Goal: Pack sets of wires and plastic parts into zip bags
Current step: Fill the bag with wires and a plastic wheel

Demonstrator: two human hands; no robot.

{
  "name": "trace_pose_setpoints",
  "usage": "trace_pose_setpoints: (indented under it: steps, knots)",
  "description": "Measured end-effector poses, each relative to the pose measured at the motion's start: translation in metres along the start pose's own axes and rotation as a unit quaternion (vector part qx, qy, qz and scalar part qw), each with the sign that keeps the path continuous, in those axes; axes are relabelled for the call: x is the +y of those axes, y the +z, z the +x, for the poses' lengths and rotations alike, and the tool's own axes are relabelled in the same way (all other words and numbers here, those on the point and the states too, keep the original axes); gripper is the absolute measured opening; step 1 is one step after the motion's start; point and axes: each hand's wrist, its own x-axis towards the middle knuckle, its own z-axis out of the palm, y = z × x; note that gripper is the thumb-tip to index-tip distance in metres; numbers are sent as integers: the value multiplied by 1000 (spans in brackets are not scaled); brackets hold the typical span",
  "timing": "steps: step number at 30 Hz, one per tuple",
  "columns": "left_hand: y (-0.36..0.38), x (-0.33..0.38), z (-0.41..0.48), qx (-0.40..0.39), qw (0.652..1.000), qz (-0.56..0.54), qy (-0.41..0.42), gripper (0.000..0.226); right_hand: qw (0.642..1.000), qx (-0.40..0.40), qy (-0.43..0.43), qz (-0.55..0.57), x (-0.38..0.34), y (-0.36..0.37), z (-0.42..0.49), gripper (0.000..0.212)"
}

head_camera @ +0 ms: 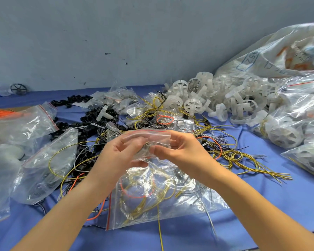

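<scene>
Head view: left hand and right hand both pinch the zip bag between them.

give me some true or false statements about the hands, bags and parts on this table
1. The left hand and right hand both hold a small zip bag with a red strip. True.
2. The white plastic wheels are piled at the table's left edge. False: they are piled at the far right.
3. A larger zip bag holding wires lies below the hands. True.
4. The table cover is green. False: it is blue.
</scene>
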Motion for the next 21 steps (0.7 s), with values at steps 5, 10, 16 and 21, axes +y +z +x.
trace_pose_setpoints:
  steps: [5, 10, 16, 21]
  knots:
    - [0, -2, -6, -36, 990, 114, 80, 31, 995, 22, 53, 77, -2, -4, 0, 19]
    - [2, -4, -4, 6, 993, 90, 73, 28, 995, 29, 66, 66, -1, -3, 1, 20]
    - [0, -2, 0, 14, 999, -32, 4, 29, 1000, 14, 1, -11, -6, -2, -1, 27]
    - [-10, -3, -7, -22, 999, -16, -20, 34, 999, 34, 22, 27, -3, 2, 0, 19]
